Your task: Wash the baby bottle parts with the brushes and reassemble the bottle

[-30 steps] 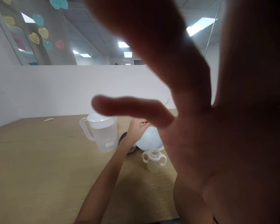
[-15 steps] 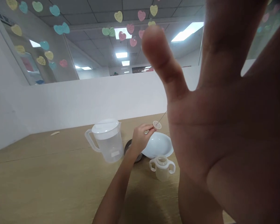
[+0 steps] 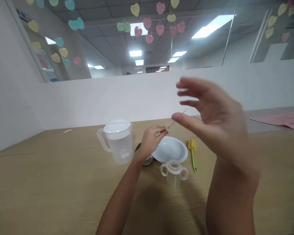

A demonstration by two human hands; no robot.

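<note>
My left hand [image 3: 152, 139] pinches a small, pale round piece [image 3: 167, 128] above the white bowl [image 3: 170, 149]. A thin wire with a looped end [image 3: 185, 110] slants up and right from that piece. My right hand [image 3: 210, 120], blurred, is raised at the right with its fingers apart and nothing in it; its thumb tip appears near the wire. Below the bowl stands an open cup with two white handles [image 3: 173, 174]. A dark round dish [image 3: 148, 160] is partly hidden behind my left wrist.
A clear lidded pitcher [image 3: 122, 148] stands left of my left hand. Right of the bowl lies a yellow-headed brush with a green handle [image 3: 193, 160]. A pink cloth [image 3: 286, 120] lies far right, and a small flat piece [image 3: 67, 131] far left. A white wall borders the table.
My right hand has moved away from the camera, out over the table, uncovering the brush and pink cloth. The view has shifted a little. My left hand still holds the pale piece, now tilted more edge-on.
</note>
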